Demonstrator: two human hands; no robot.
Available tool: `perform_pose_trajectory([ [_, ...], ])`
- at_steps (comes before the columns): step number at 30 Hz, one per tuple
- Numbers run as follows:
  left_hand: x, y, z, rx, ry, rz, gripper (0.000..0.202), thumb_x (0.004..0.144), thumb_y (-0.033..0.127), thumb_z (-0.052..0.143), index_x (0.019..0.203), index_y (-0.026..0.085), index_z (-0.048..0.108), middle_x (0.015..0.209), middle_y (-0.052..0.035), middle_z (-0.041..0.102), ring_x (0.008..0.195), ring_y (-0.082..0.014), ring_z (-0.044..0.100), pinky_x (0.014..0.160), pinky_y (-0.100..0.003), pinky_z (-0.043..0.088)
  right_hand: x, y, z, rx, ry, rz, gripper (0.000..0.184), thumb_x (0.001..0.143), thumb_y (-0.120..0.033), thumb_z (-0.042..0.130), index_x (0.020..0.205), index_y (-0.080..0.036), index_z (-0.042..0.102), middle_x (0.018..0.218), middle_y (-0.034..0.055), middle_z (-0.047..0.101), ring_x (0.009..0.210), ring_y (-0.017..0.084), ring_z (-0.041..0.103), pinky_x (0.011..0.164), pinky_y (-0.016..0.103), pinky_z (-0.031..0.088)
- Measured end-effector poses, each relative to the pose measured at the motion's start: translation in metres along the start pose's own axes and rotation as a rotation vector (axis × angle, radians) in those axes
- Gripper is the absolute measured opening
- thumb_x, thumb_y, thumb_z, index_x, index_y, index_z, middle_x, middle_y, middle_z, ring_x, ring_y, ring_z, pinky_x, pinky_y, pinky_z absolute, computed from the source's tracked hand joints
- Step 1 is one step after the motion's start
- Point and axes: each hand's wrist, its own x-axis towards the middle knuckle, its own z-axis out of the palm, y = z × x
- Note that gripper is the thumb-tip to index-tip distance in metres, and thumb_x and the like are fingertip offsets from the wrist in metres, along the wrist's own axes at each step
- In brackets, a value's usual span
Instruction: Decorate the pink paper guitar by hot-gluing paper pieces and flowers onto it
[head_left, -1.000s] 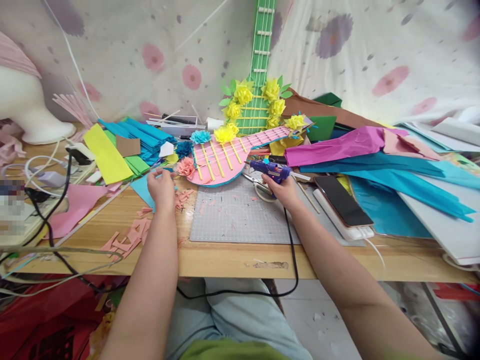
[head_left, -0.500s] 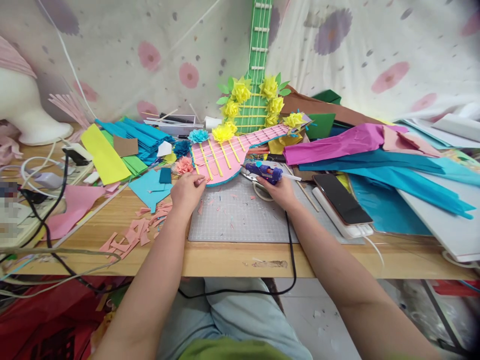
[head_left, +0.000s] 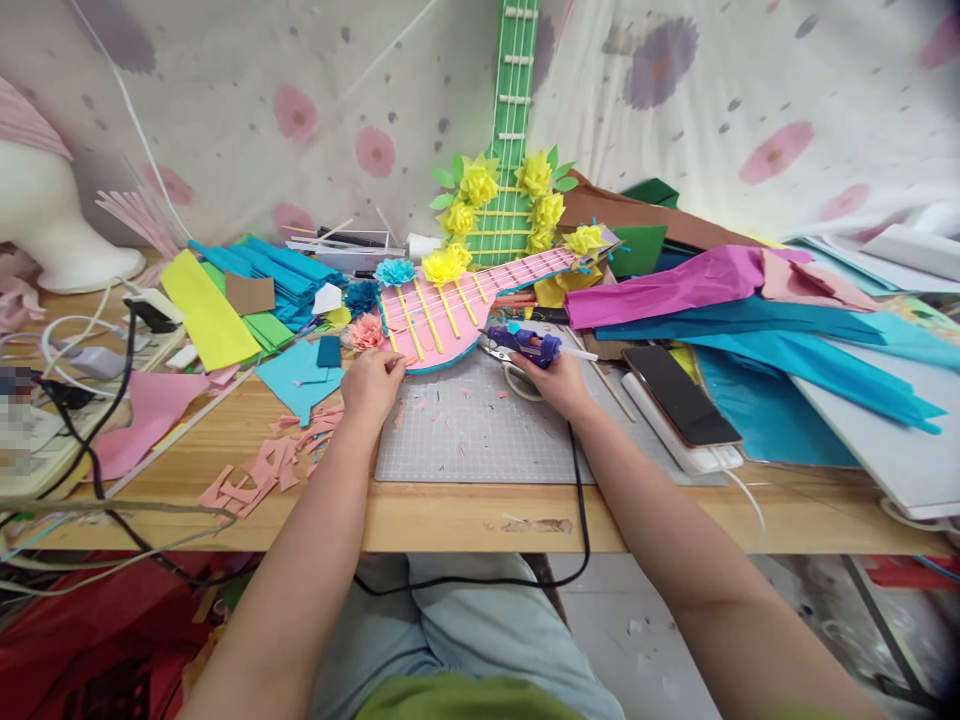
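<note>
Left hand (head_left: 369, 385): what fingertips pinch, if anything, too small to tell. Right hand (head_left: 553, 382): handle of glue gun (head_left: 531, 345) hidden inside grip; scissors (head_left: 505, 374) beside it, partly covered. Beyond both grips, neck of green guitar (head_left: 513, 125) cut by top edge, lower body hidden behind pink guitar (head_left: 452, 328). Far left, mannequin head (head_left: 49, 220) cut off.

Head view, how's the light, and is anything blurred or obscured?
Head view: soft, even light, no harsh glare on the phone; head view, middle: the glue gun in the right hand looks fairly sharp; head view, left edge: a pixelated patch hides detail; head view, upper right corner: darkened.
</note>
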Motion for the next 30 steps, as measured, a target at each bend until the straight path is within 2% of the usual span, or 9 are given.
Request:
perform_pose_trajectory([
  [11,0.002,0.004,0.004,-0.152,0.209,-0.018,0.008,0.071,0.021,0.057,0.076,0.020,0.064,0.074,-0.0026,0.058,0.076,-0.0177,0.054,0.071,-0.028,0.042,0.000,-0.001,0.001,0.039,0.020,0.006,0.035,0.066,-0.052,0.068,0.072,-0.018,0.066,0.062,0.0041,0.064,0.073,0.024,0.062,0.067,0.035,0.049],
  [14,0.000,0.006,0.002,-0.234,0.297,0.020,0.007,0.070,0.019,0.056,0.076,0.019,0.060,0.073,-0.0022,0.055,0.076,-0.0163,0.053,0.073,-0.027,0.043,-0.001,-0.003,0.001,0.071,0.026,0.016,0.035,0.066,-0.052,0.067,0.072,-0.018,0.065,0.060,0.0022,0.062,0.071,0.022,0.061,0.065,0.032,0.048],
  [17,-0.006,0.013,0.000,-0.353,0.339,0.084,0.006,0.070,0.018,0.054,0.075,0.019,0.058,0.082,-0.0040,0.055,0.082,-0.0160,0.053,0.070,-0.026,0.045,-0.003,-0.009,0.000,0.178,0.010,0.035,0.038,0.066,-0.055,0.066,0.070,-0.018,0.063,0.055,-0.0002,0.056,0.060,0.016,0.055,0.057,0.028,0.044],
  [20,-0.016,0.026,0.002,-0.551,0.256,0.096,0.004,0.070,0.019,0.055,0.074,0.019,0.056,0.090,-0.0052,0.057,0.087,-0.0167,0.056,0.062,-0.024,0.046,-0.007,-0.018,-0.002,0.305,-0.085,0.048,0.042,0.066,-0.061,0.063,0.067,-0.018,0.060,0.050,-0.0020,0.049,0.049,0.011,0.045,0.049,0.025,0.037],
  [23,-0.026,0.039,0.008,-0.796,0.027,-0.005,0.005,0.073,0.024,0.056,0.074,0.020,0.054,0.079,-0.0033,0.061,0.078,-0.0160,0.060,0.054,-0.022,0.047,-0.010,-0.024,-0.004,0.374,-0.202,0.054,0.046,0.064,-0.065,0.063,0.067,-0.019,0.060,0.049,-0.0026,0.049,0.045,0.009,0.041,0.046,0.024,0.034],
  [25,-0.031,0.045,0.013,-0.884,-0.099,-0.095,0.009,0.072,0.027,0.059,0.075,0.020,0.054,0.072,-0.0019,0.062,0.071,-0.0156,0.062,0.050,-0.022,0.047,-0.011,-0.027,-0.006,0.387,-0.263,0.053,0.047,0.062,-0.066,0.064,0.068,-0.019,0.059,0.051,-0.0025,0.050,0.046,0.008,0.042,0.046,0.024,0.034],
  [27,-0.034,0.047,0.017,-0.900,-0.152,-0.157,0.014,0.069,0.028,0.064,0.077,0.020,0.054,0.069,-0.0013,0.063,0.068,-0.0155,0.063,0.046,-0.020,0.045,-0.011,-0.028,-0.007,0.368,-0.323,0.047,0.048,0.061,-0.065,0.066,0.068,-0.018,0.059,0.052,-0.0025,0.050,0.046,0.008,0.043,0.046,0.024,0.034],
  [30,-0.034,0.045,0.020,-0.870,-0.163,-0.192,0.015,0.068,0.026,0.065,0.078,0.020,0.054,0.068,-0.0012,0.063,0.066,-0.0155,0.063,0.043,-0.019,0.044,-0.012,-0.029,-0.011,0.320,-0.392,0.038,0.048,0.060,-0.063,0.068,0.070,-0.018,0.059,0.052,-0.0029,0.050,0.046,0.008,0.041,0.045,0.023,0.033],
])
